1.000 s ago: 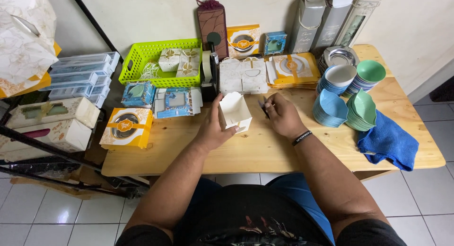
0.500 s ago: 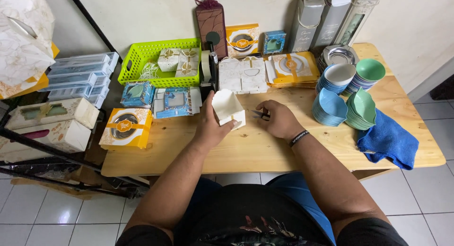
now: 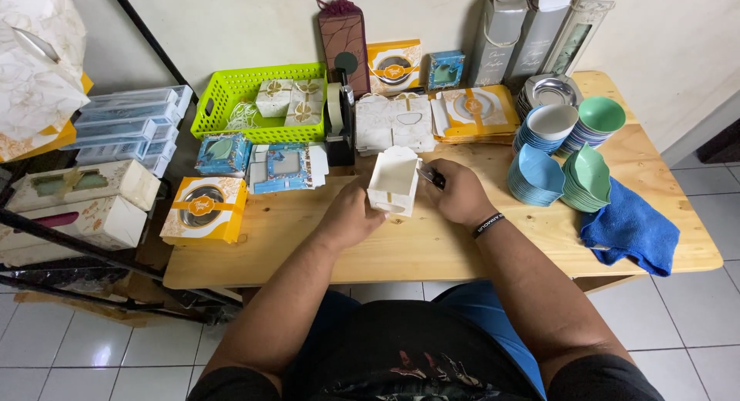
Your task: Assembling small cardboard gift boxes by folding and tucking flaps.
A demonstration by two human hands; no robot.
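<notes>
Seen from the head: left hand (image 3: 351,216) wrapped around a small white box (image 3: 394,181), held open side up near the middle of the wooden table (image 3: 432,251). Right hand (image 3: 459,193) just beside the box, fingers pinched on a small dark tool (image 3: 430,176). Behind, a tape holder (image 3: 340,123) and a green basket (image 3: 231,100); off to the right, stacked bowls (image 3: 566,150) and a blue cloth (image 3: 632,231).

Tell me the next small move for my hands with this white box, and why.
Probably bring the dark tool in the right hand against the box. The left hand already steadies the box upright on the table, and the tool's tip sits at its edge.
</notes>
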